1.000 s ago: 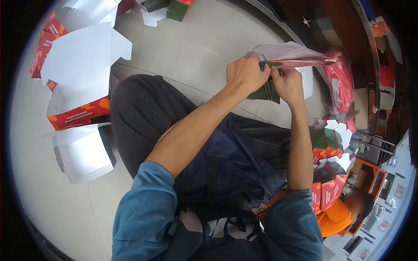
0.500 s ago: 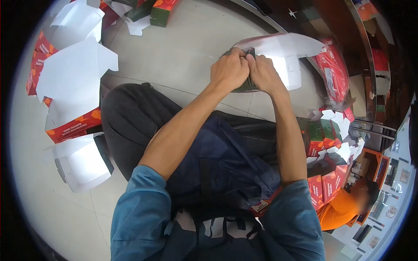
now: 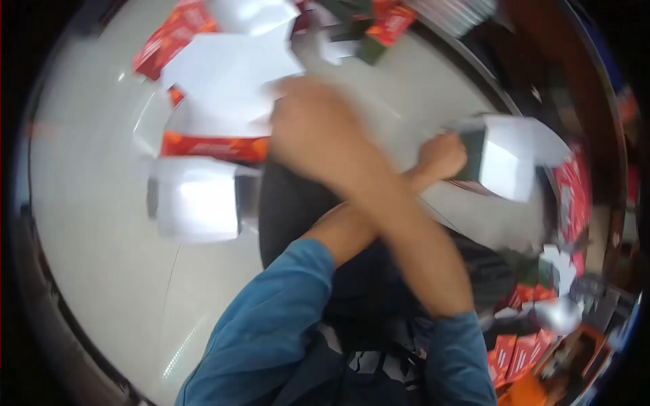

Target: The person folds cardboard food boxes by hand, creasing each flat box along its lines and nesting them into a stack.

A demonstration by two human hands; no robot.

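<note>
My two forearms are crossed. My left hand [image 3: 443, 155] reaches to the right, its fingers closed at the dark green side of an open cardboard box [image 3: 508, 159] with a white inside. My right hand [image 3: 308, 118] stretches across to the left, in front of a white box lid [image 3: 227, 74]; motion smears its fingers, so I cannot tell whether they hold anything. Below that lid shows the red printed wall of its box [image 3: 213, 147]. Nearer me, another open box [image 3: 198, 199] stands on the floor with its white inside facing up.
Red and green boxes [image 3: 389, 27] lie at the far side. A red plastic-wrapped pack [image 3: 572, 193] sits to the right. More red boxes [image 3: 521, 355] are at the lower right, near a person in an orange top [image 3: 525, 391]. Pale tiles [image 3: 101, 271] make up the floor.
My hands have parted: the right has swung left over the left forearm, while the left stays by the box. The view has turned, shifting the surroundings rightward.
</note>
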